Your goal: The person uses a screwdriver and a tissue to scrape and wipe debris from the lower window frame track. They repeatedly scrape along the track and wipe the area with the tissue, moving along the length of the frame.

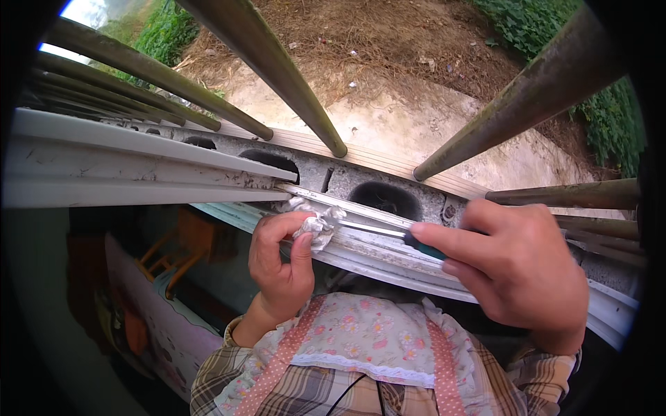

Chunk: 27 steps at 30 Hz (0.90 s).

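Between the thumb and fingers of my left hand [281, 260] is a crumpled, dirty white wad of tissue or cloth [318, 236]. My right hand [515, 265] grips the dark green handle of a screwdriver [374, 229]. The metal shaft points left along the window track, and its tip is hidden at the wad. Below both hands runs the white sliding-window track [385, 255], its grooves streaked with dirt. The end of a white window sash frame [156, 179] meets the track just left of the wad.
Mossy metal bars [291, 78] rise beyond the sill from a ridged rail [374, 158]. Hollow concrete blocks [312, 174] with dark holes lie between rail and track. Outside are concrete ground and dry plant litter. Indoors at left stand an orange wooden chair [182, 244] and a pink-covered surface [166, 333].
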Each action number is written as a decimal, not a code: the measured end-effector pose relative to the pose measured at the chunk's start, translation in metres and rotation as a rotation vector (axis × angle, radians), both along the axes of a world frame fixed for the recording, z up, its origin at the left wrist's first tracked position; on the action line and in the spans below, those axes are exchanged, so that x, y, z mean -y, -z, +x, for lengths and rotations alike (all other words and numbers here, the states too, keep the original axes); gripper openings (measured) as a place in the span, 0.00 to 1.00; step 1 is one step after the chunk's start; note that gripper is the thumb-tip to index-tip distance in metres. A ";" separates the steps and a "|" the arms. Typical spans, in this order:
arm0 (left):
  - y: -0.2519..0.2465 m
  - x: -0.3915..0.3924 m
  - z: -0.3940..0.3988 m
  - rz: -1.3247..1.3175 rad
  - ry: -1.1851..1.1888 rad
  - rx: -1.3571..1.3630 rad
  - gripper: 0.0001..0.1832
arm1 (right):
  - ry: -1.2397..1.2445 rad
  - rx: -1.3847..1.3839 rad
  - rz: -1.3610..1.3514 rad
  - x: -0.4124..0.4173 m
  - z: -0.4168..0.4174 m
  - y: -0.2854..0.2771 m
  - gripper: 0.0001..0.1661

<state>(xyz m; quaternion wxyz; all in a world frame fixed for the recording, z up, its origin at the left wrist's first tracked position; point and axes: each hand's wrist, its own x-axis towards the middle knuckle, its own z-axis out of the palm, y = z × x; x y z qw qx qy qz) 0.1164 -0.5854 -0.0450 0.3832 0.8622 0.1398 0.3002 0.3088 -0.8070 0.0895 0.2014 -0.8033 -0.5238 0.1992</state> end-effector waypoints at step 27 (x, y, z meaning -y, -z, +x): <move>-0.004 -0.009 -0.014 -0.065 -0.096 0.241 0.08 | -0.063 0.202 -0.148 0.050 0.014 -0.011 0.24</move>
